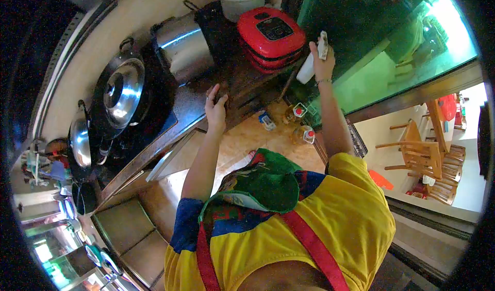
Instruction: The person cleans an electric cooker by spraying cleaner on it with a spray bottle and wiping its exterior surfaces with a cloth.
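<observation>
My right hand [324, 67] is wrapped round what looks like a white spray bottle [306, 70], its pale head showing above the fingers. It is held in front of the green-tinted glass, just right of a red cooker [271, 37] with a dark control panel. Over the counter edge is my left hand [216, 108], thumb and fingers apart and slightly curled, with nothing visible in it. A large steel pot [184, 48] stands beyond that hand on the dark counter [188, 103]. A green cloth [258, 185] hangs across my chest.
A wok with a shiny lid [124, 95] and another lidded pan [81, 139] sit at the left. A white bucket [242, 3] stands at the back. Below, bottles with red-edged caps [308, 135] are on the floor. Wooden chairs [415, 149] show through the opening at right.
</observation>
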A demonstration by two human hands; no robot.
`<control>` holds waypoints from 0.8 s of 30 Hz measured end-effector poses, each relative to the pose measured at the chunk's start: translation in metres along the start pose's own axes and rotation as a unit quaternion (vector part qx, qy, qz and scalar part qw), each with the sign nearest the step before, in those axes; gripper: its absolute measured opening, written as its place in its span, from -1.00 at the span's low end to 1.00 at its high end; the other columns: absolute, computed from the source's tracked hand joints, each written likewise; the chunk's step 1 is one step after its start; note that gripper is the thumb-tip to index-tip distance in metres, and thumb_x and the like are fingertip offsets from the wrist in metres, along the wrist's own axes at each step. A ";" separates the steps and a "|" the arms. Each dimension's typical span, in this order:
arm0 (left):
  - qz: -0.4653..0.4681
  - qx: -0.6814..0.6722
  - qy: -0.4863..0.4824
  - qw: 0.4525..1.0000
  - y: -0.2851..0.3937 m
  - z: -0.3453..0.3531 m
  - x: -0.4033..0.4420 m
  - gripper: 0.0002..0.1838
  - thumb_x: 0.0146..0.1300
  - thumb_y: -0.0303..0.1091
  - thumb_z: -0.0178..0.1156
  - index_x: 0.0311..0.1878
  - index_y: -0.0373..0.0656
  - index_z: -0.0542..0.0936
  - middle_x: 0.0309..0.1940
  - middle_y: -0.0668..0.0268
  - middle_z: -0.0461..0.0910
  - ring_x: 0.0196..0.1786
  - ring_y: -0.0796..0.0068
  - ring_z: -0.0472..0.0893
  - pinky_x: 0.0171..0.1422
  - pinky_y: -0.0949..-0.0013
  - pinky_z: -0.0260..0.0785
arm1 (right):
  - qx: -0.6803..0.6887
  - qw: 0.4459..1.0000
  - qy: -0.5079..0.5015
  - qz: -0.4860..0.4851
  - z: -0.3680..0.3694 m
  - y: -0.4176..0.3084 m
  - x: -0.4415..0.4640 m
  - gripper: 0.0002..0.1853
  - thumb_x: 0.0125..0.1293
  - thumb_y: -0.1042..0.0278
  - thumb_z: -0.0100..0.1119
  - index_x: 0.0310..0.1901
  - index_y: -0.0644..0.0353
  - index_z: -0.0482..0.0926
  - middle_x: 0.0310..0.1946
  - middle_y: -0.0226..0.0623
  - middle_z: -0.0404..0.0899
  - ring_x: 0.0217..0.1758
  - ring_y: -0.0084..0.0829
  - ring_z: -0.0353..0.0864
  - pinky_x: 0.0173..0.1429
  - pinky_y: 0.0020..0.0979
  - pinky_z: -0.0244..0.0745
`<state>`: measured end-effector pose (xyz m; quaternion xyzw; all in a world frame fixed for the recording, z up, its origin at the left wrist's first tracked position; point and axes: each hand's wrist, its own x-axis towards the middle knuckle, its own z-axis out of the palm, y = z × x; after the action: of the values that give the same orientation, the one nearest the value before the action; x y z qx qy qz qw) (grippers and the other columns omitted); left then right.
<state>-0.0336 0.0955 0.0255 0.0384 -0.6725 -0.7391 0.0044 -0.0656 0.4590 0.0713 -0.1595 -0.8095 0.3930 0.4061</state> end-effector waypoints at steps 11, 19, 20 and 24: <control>-0.025 0.009 -0.021 0.999 -0.031 0.033 0.027 -0.51 0.15 -0.52 0.22 0.20 -0.14 0.52 0.32 0.16 0.36 0.38 0.34 0.28 0.43 0.37 0.07 | 0.134 0.986 -0.068 0.067 0.056 0.096 0.108 -0.32 0.15 -0.01 0.39 0.21 0.22 0.45 0.13 -0.19 0.52 0.19 -0.29 0.49 0.25 -0.29 0.36; -0.039 -0.028 -0.032 0.998 -0.028 0.032 0.028 -0.55 0.22 -0.45 0.04 0.21 -0.17 0.52 0.39 0.13 0.26 0.47 0.30 0.14 0.51 0.33 -0.10 | 0.092 0.987 -0.118 0.055 0.076 0.075 0.102 -0.45 0.04 0.03 0.48 -0.01 0.19 0.57 -0.15 -0.26 0.63 -0.10 -0.35 0.59 0.00 -0.34 0.46; -0.044 -0.072 -0.045 0.995 -0.034 0.028 0.029 -0.55 0.23 -0.45 -0.02 0.21 -0.17 0.53 0.38 0.14 0.28 0.47 0.31 0.14 0.51 0.33 -0.10 | 0.067 0.994 -0.086 0.027 0.084 0.090 0.103 -0.45 0.03 0.04 0.48 -0.01 0.19 0.57 -0.13 -0.28 0.63 -0.08 -0.37 0.58 0.02 -0.35 0.45; -0.032 -0.037 -0.042 0.998 -0.033 0.017 0.030 -0.52 0.21 -0.45 -0.07 0.22 -0.21 0.51 0.36 0.16 0.32 0.46 0.32 0.18 0.50 0.34 -0.07 | 0.040 0.984 -0.161 0.068 0.066 0.077 0.102 -0.31 0.12 -0.05 0.39 0.19 0.23 0.48 0.07 -0.18 0.54 0.13 -0.28 0.50 0.18 -0.29 0.38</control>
<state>-0.0631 0.1137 -0.0071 0.0284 -0.6430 -0.7639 -0.0465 -0.1850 0.5338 0.0424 -0.1322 -0.8351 0.4726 0.2487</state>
